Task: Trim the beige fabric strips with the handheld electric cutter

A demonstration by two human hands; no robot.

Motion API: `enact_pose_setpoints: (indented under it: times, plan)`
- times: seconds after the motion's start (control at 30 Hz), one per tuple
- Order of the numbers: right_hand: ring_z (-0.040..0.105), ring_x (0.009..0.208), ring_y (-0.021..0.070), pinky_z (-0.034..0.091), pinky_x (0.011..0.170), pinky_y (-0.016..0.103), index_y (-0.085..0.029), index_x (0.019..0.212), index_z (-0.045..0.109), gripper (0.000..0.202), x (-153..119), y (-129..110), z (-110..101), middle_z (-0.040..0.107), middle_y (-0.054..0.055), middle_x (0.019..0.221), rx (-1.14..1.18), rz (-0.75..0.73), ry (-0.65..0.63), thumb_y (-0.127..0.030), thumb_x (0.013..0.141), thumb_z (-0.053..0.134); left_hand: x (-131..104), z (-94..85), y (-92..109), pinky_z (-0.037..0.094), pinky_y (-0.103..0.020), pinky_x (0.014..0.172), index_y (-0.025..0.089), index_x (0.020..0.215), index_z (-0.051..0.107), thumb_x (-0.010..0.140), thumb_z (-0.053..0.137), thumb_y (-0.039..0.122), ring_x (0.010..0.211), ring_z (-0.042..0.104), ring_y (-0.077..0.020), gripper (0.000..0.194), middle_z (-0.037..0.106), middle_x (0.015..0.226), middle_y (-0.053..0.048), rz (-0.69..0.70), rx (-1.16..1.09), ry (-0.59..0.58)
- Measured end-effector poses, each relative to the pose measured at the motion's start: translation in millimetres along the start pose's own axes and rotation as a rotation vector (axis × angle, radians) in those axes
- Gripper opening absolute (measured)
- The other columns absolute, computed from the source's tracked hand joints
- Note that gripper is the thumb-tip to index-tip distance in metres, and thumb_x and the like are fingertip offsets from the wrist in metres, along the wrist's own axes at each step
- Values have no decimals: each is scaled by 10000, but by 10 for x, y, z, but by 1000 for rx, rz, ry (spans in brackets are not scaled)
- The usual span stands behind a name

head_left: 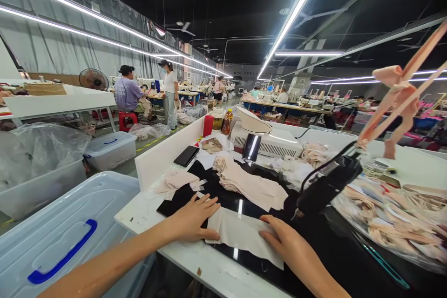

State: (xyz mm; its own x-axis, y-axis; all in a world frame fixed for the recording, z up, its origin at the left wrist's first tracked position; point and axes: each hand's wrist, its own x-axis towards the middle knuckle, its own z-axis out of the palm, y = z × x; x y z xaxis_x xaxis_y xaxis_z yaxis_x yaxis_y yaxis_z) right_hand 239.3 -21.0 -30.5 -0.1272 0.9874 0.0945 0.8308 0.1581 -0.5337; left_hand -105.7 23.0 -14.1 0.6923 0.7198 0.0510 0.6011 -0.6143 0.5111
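A cream fabric piece (240, 233) lies flat on the glossy black work surface (240, 257) in front of me. My left hand (195, 218) rests at its left end, fingers spread and the thumb on the fabric edge. At the right end, my right hand (288, 242) touches the cloth with thumb and index finger apart; its other fingers are partly hidden. Just beyond lies a fanned stack of similar cream pieces (249, 184). Smaller cream scraps (179, 180) are to the left, near my left hand.
A black handheld tool (324, 186) hangs at right by peach fabric strips (401, 93). Teal-handled tweezers (384, 260) lie beside a heap of peach pieces (401, 223). A phone (186, 156) and a white machine (265, 137) stand behind. A lidded plastic bin (80, 223) is at left.
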Motion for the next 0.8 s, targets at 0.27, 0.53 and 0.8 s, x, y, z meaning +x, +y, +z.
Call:
enact_pose_setpoints:
  times: [0.27,0.53,0.8]
  plan:
    - [738,839,244,540,774,310,-264,874,738,202,141,83,55,782,33,893,30,-23,55,-409,886,598,276,-124,-73,471,-409,1069,211,1287,732,997,568,254,1183,639,-289,335,688,1263,-111,-104,21,146]
    - [666,721,209,505,679,268,-250,772,664,302,314,71,-58,705,9,758,108,-57,205,-504,906,571,358,-343,-16,463,-297,840,200,857,719,798,654,195,911,623,-207,88,671,991,-24,-165,-128,162]
    - [644,680,216,507,657,287,-258,848,699,444,660,127,-315,714,8,760,190,-4,385,-677,873,552,860,-914,-106,578,-330,801,147,1097,702,1014,710,379,868,690,-192,246,702,979,-27,-176,-389,107]
